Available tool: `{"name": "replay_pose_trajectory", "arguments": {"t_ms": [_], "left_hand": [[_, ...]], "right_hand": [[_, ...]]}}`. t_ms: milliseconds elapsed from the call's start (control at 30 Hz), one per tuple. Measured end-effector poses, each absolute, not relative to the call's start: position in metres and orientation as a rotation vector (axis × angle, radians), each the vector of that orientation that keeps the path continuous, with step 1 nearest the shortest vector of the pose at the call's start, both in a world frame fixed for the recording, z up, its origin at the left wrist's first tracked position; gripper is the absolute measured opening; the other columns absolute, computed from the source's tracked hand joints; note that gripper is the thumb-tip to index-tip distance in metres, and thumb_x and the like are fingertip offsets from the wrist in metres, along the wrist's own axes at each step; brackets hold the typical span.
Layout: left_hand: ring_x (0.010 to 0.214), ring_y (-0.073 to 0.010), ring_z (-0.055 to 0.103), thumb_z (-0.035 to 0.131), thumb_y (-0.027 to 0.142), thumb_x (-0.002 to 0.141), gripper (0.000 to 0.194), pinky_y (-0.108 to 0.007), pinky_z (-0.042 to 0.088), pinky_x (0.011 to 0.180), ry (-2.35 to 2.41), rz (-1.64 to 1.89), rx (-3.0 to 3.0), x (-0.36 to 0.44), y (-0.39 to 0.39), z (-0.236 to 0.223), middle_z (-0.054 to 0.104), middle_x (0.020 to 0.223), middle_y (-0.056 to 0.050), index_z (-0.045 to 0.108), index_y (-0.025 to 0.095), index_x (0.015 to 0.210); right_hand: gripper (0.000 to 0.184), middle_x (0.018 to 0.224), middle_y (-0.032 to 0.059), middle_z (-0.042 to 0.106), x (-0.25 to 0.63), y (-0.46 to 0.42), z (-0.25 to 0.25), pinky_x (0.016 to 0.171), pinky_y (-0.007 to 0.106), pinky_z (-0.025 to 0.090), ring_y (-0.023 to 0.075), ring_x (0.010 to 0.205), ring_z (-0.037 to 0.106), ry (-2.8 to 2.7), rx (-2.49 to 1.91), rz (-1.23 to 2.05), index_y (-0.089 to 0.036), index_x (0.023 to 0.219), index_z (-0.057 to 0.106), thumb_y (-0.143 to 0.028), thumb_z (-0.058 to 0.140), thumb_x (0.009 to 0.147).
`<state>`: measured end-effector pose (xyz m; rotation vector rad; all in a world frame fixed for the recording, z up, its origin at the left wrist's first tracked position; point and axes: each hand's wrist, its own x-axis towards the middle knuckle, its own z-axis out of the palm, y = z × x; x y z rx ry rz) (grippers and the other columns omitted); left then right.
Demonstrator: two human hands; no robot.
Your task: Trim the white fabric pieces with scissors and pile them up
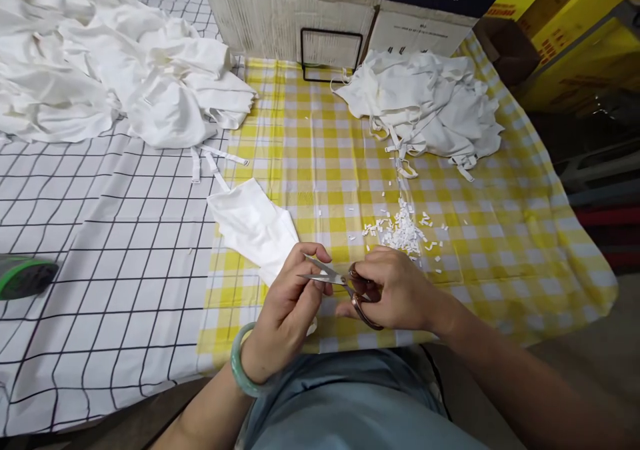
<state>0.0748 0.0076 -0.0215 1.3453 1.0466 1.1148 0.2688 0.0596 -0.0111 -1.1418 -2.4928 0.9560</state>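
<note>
My right hand (400,290) grips a pair of scissors (340,279) by the brown handles, and the blades are parted, pointing left. Close to the blade tips, my left hand (290,300) is closed on a white garment (255,227), pinching it between thumb and fingers. The cloth stretches away up and to the left, and its thin straps (216,172) lie on the table. Whatever part sits between my left fingertips is mostly hidden. Just beyond my right hand lies a heap of small white clippings (403,230).
White garments are piled at the far left (150,70) and back right (425,103). A large carton (280,23) and a black wire stand (332,80) stand at the back. A green-and-black object (25,277) lies at the left edge. Checked cloths (140,263) cover the table.
</note>
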Motion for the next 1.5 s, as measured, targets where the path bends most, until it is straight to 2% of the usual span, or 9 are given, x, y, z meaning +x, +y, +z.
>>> {"name": "replay_pose_trajectory", "arguments": {"t_ms": [433,600,667,767,833,933,1067,1333,1500], "left_hand": [[0.108,-0.0223,0.049,0.041,0.023,0.100,0.027,-0.034,0.044,0.088,1.054,0.994,1.337,0.090,0.015,-0.026,0.051,0.106,-0.010,0.058,0.019,0.080],[0.106,-0.0223,0.052,0.039,0.025,0.100,0.030,-0.033,0.046,0.089,1.070,0.928,1.386,0.092,0.019,-0.017,0.053,0.095,-0.009,0.055,0.019,0.075],[0.096,-0.0200,0.057,0.043,0.026,0.098,0.027,-0.032,0.049,0.085,0.938,0.770,1.472,0.087,0.017,-0.008,0.056,0.097,-0.010,0.057,0.018,0.076],[0.079,-0.0165,0.063,0.057,0.032,0.092,0.024,-0.027,0.053,0.073,0.769,0.487,1.601,0.068,0.014,-0.003,0.064,0.095,-0.009,0.061,0.018,0.073],[0.081,-0.0172,0.065,0.058,0.034,0.092,0.024,-0.027,0.054,0.073,0.984,0.516,1.684,0.047,0.021,-0.008,0.068,0.095,-0.008,0.062,0.018,0.073],[0.098,-0.0230,0.063,0.049,0.021,0.093,0.016,-0.039,0.052,0.089,1.706,0.750,1.808,0.002,0.053,-0.024,0.067,0.102,-0.010,0.063,0.019,0.085],[0.121,-0.0374,0.047,0.050,0.004,0.081,0.027,-0.062,0.036,0.100,2.007,0.743,1.812,-0.047,0.115,-0.042,0.060,0.119,-0.017,0.066,0.018,0.097],[0.100,-0.0239,0.057,0.056,0.022,0.088,0.013,-0.045,0.042,0.095,1.799,0.642,1.838,-0.050,0.147,-0.033,0.060,0.085,-0.003,0.059,0.015,0.077],[0.086,-0.0171,0.060,0.053,0.031,0.095,0.012,-0.033,0.051,0.077,1.363,1.182,1.651,-0.050,0.116,0.023,0.060,0.094,-0.004,0.053,0.020,0.090]], "right_hand": [[0.046,0.050,-0.0038,0.046,0.287,0.049,-0.029,0.057,0.026,0.029,0.0088,0.051,0.037,-2.336,-1.286,1.038,-0.018,0.053,0.043,-0.045,0.071,0.078],[0.048,0.052,-0.0018,0.050,0.309,0.058,-0.029,0.050,0.026,0.034,0.0116,0.049,0.044,-1.852,-1.412,1.366,-0.020,0.061,0.051,-0.062,0.059,0.083],[0.047,0.062,0.0016,0.057,0.328,0.077,-0.026,0.053,0.028,0.040,0.0162,0.056,0.052,-1.760,-1.566,1.230,-0.021,0.071,0.055,-0.067,0.057,0.080],[0.052,0.083,0.0069,0.064,0.348,0.115,-0.021,0.065,0.034,0.045,0.0259,0.080,0.059,-1.890,-1.814,0.712,-0.022,0.078,0.056,-0.064,0.079,0.057],[0.050,0.093,0.0083,0.066,0.341,0.137,-0.018,0.072,0.037,0.046,0.0280,0.088,0.060,-1.895,-1.801,0.634,-0.023,0.083,0.057,-0.061,0.079,0.060],[0.034,0.091,0.0057,0.067,0.297,0.154,-0.016,0.073,0.036,0.048,0.0217,0.080,0.062,-1.803,-1.589,0.875,-0.023,0.085,0.056,-0.052,0.070,0.075],[0.030,0.080,0.0020,0.066,0.211,0.153,-0.028,0.066,0.032,0.049,0.0169,0.069,0.061,-1.828,-1.417,1.165,-0.021,0.081,0.055,-0.044,0.072,0.073],[0.039,0.083,-0.0010,0.061,0.153,0.150,-0.060,0.070,0.030,0.049,0.0138,0.072,0.058,-1.684,-1.310,1.467,-0.022,0.081,0.049,-0.044,0.077,0.066],[0.050,0.110,0.0030,0.061,0.147,0.158,-0.039,0.080,0.030,0.051,0.0161,0.093,0.061,-1.502,-0.989,1.674,-0.025,0.082,0.040,-0.044,0.081,0.062]]}}
